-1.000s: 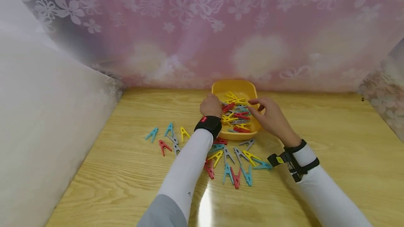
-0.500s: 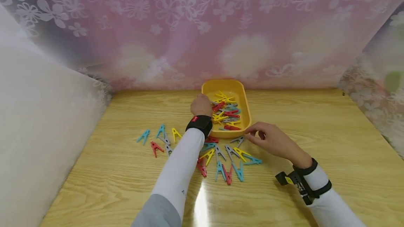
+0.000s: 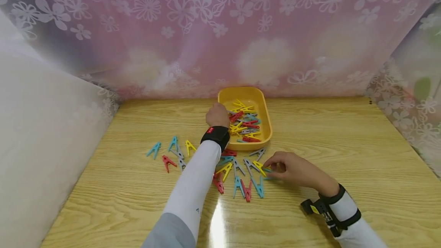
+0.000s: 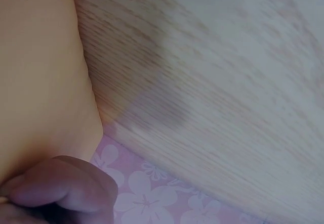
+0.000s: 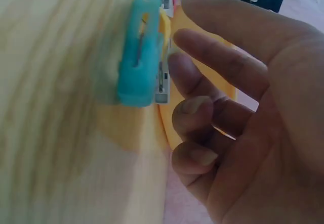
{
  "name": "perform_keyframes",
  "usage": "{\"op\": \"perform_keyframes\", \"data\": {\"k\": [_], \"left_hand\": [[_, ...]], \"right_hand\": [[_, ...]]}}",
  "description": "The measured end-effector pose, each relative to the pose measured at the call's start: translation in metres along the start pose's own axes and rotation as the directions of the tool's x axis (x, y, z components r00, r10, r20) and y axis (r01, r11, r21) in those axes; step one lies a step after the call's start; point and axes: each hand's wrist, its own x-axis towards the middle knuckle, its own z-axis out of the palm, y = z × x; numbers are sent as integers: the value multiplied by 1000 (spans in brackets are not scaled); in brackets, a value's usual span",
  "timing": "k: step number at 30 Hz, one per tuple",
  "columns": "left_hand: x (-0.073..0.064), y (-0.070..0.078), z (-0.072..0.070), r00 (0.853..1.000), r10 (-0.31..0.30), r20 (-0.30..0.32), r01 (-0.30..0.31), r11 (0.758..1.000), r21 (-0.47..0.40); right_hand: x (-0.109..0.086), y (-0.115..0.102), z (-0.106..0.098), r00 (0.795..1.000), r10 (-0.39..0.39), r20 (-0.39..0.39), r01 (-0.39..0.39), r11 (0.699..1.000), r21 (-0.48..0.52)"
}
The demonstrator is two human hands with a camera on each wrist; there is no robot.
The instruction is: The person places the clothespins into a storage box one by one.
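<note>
My left hand (image 3: 218, 115) grips the left rim of a yellow plastic basin (image 3: 248, 147); the wrist view has its curled fingers (image 4: 71, 186) at the basin wall (image 4: 40, 72). Clothespins in yellow, red, blue and grey lie inside the basin. Over the loose clothespins in front of it, my right hand (image 3: 293, 168) reaches down with thumb and fingers apart. Right at its fingertips are a yellow clothespin (image 3: 258, 167) and a partly hidden blue clothespin (image 3: 270, 176). From the right wrist, the blue clothespin (image 5: 137, 57) shows close beside the bent fingers (image 5: 195, 113), not between them.
Several more clothespins lie on the wooden table (image 3: 320, 133), including a red one (image 3: 246, 190) in front and a blue one (image 3: 154, 150) at left. A pink floral curtain (image 3: 193, 49) hangs behind the basin, and a white sheet (image 3: 51, 125) borders the left side.
My right hand has left the basin's right side and come down toward the front, to the loose clothespins. The left hand stays on the rim. The head view has turned slightly right.
</note>
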Motion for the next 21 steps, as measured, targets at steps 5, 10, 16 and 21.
{"op": "perform_keyframes", "data": {"k": [5,10,16,21], "left_hand": [[-2,0,-3,1000,5,10,-5,1000,14],[-2,0,-3,1000,2,-7,-2,1000,17],[-2,1,-3,1000,-21,8,21,1000,2],[-2,3,-4,999,-43,20,43,999,16]], "right_hand": [[1,1,5,1000,13,-5,-13,997,-70],[0,-1,9,999,29,-30,-32,992,-126],[0,-4,12,999,7,-50,-17,980,-197],[-1,-7,12,998,0,-57,-16,959,-283]]}}
